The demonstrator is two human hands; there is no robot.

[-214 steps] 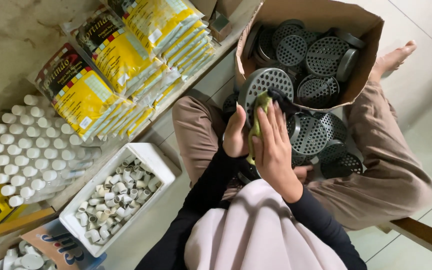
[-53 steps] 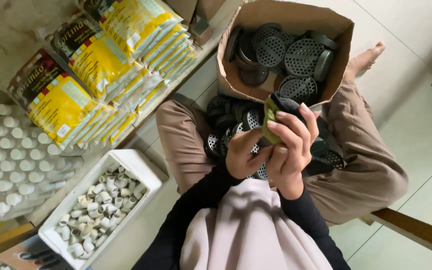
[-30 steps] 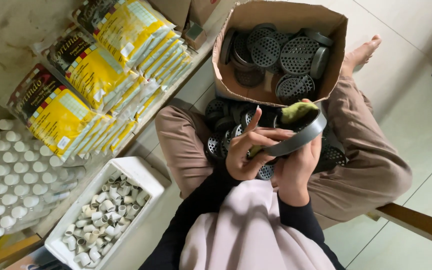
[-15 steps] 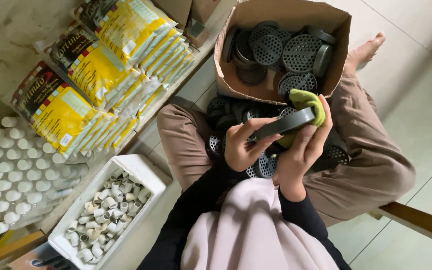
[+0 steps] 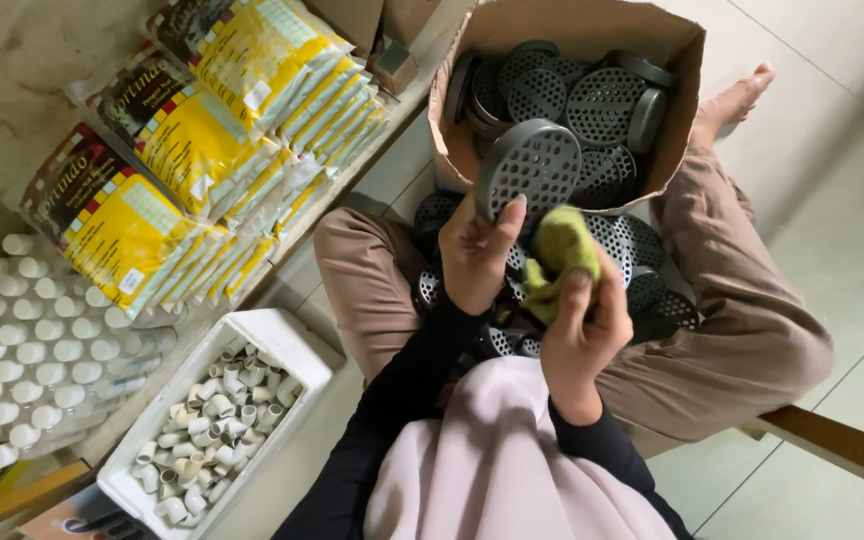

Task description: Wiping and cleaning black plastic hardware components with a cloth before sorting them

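Seen from above, near the frame's centre, the left hand [image 5: 477,255] pinches a grey perforated disc [image 5: 530,168] upright before an open cardboard box [image 5: 564,25] of similar discs. Just right, the right hand [image 5: 582,320] clutches a green cloth [image 5: 560,250].

One cardboard box [image 5: 672,150], one white tray [image 5: 297,330], one cloth [image 5: 562,245]
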